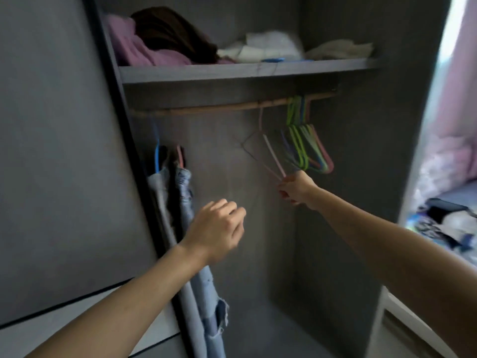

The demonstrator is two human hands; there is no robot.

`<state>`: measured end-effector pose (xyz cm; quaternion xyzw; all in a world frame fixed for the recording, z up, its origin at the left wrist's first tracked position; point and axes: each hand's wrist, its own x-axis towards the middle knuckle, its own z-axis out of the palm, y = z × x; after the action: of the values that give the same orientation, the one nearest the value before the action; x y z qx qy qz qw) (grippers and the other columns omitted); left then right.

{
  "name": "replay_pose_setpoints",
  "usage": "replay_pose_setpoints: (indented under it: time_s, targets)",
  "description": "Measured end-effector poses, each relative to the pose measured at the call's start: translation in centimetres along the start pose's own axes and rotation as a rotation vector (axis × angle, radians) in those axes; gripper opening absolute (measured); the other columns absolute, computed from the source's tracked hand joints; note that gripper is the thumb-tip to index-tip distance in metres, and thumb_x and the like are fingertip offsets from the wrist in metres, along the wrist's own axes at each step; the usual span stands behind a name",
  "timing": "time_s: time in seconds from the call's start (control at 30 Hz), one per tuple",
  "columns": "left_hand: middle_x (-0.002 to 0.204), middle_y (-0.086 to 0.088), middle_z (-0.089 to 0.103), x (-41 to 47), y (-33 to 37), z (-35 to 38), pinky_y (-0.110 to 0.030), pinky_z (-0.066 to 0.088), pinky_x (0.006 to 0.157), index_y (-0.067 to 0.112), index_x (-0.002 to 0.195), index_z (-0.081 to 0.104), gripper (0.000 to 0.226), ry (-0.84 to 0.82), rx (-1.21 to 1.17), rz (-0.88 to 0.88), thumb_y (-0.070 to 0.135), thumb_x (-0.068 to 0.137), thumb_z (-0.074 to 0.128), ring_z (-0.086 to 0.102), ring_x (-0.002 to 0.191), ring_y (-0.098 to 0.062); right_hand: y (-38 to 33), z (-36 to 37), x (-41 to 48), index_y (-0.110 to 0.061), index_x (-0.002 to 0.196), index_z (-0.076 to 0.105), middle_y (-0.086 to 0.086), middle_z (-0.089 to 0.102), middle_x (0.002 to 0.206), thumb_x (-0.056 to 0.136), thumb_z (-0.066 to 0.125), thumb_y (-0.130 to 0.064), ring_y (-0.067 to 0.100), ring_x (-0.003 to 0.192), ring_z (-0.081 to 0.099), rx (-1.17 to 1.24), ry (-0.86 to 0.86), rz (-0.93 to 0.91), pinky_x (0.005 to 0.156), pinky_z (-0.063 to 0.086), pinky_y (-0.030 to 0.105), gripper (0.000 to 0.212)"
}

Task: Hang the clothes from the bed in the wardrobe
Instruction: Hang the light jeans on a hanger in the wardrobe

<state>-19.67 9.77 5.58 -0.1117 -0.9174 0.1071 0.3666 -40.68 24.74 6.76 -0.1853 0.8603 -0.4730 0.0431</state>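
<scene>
Head view: at the left end of the rail (pixel 219 109), jeans (pixel 184 192) hang on hangers, so that part is done. The left hand (pixel 215 228) hovers beside them, loosely curled and holding nothing. The right hand (pixel 296 188) pinches the lower corner of a pink hanger (pixel 273 156) beside a bunch of bare hangers (pixel 307 148). Far right, clothes (pixel 444 223) lie heaped on the bed (pixel 456 193), so most of the hanging seems left.
</scene>
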Motion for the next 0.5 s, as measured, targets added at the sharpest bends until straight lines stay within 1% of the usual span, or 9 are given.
replay_pose_setpoints:
  time_s: [0.07,0.13,0.2,0.27,0.3,0.33,0.4,0.43,0.5]
  targets:
    - [0.065,-0.001,0.055,2.3,2.9,2.2,-0.033,0.047,0.053,0.016,0.07,0.058,0.02,-0.068,-0.081,-0.012,0.027,0.081,0.045,0.057,0.063,-0.025,3.7,-4.2,-1.5,-0.016,0.069,0.065,0.005,0.066,0.069,0.086,0.065,-0.024,0.023,0.063,0.066,-0.079,0.054,0.028,0.047,0.05,0.025,0.019]
    - [0.063,-0.002,0.056,4.9,6.4,4.6,-0.032,0.047,0.05,0.016,0.069,0.057,0.025,-0.118,-0.161,-0.026,0.032,0.08,0.039,0.059,0.062,-0.027,7.6,-8.7,-3.5,-0.019,0.065,0.063,0.001,0.064,0.064,0.086,0.067,-0.027,0.02,0.058,0.063,-0.139,0.107,0.053,0.048,0.049,0.026,0.023]
    - [0.072,-0.002,0.06,7.5,10.8,7.0,-0.034,0.048,0.058,0.016,0.076,0.059,0.029,-0.16,-0.241,-0.05,0.034,0.083,0.038,0.061,0.072,-0.027,11.8,-13.4,-5.7,-0.018,0.068,0.067,0.003,0.066,0.067,0.086,0.068,-0.03,0.021,0.061,0.063,-0.207,0.149,0.084,0.055,0.049,0.027,0.021]
    - [0.085,-0.001,0.062,10.1,15.8,9.2,-0.034,0.046,0.068,0.018,0.087,0.061,0.023,-0.226,-0.286,-0.061,0.033,0.09,0.043,0.061,0.085,-0.025,16.2,-18.2,-8.0,-0.015,0.08,0.073,0.008,0.069,0.076,0.086,0.068,-0.03,0.023,0.069,0.064,-0.273,0.167,0.128,0.064,0.05,0.032,0.017]
    - [0.089,0.001,0.062,11.4,18.5,10.2,-0.033,0.044,0.07,0.019,0.091,0.061,0.02,-0.244,-0.312,-0.062,0.032,0.092,0.045,0.06,0.089,-0.024,18.4,-20.6,-9.2,-0.014,0.085,0.074,0.008,0.069,0.078,0.087,0.067,-0.028,0.023,0.072,0.063,-0.297,0.173,0.159,0.067,0.05,0.033,0.016]
    - [0.091,0.002,0.062,12.7,21.3,11.1,-0.033,0.043,0.071,0.021,0.093,0.061,0.018,-0.263,-0.342,-0.06,0.032,0.092,0.046,0.06,0.091,-0.024,20.6,-23.2,-10.5,-0.015,0.085,0.073,0.006,0.067,0.076,0.087,0.066,-0.027,0.023,0.073,0.061,-0.326,0.179,0.195,0.068,0.049,0.033,0.014]
    - [0.094,0.002,0.063,15.1,27.0,12.8,-0.033,0.043,0.072,0.021,0.095,0.061,0.018,-0.307,-0.378,-0.024,0.033,0.093,0.046,0.061,0.092,-0.024,24.8,-27.9,-13.2,-0.021,0.073,0.067,0.002,0.059,0.067,0.088,0.063,-0.024,0.021,0.071,0.056,-0.421,0.185,0.24,0.063,0.042,0.028,0.016]
    - [0.096,0.002,0.064,16.2,29.8,13.7,-0.033,0.044,0.073,0.021,0.096,0.061,0.019,-0.328,-0.396,0.005,0.033,0.093,0.046,0.062,0.092,-0.025,26.8,-30.1,-14.6,-0.021,0.072,0.065,0.004,0.058,0.067,0.088,0.062,-0.024,0.022,0.071,0.056,-0.474,0.195,0.262,0.06,0.038,0.026,0.017]
    - [0.101,0.001,0.066,18.4,35.1,15.4,-0.034,0.047,0.075,0.022,0.096,0.06,0.019,-0.371,-0.441,0.062,0.035,0.092,0.047,0.063,0.093,-0.024,30.6,-34.3,-17.0,-0.017,0.077,0.07,0.008,0.063,0.074,0.086,0.061,-0.025,0.024,0.073,0.059,-0.523,0.229,0.32,0.056,0.037,0.027,0.015]
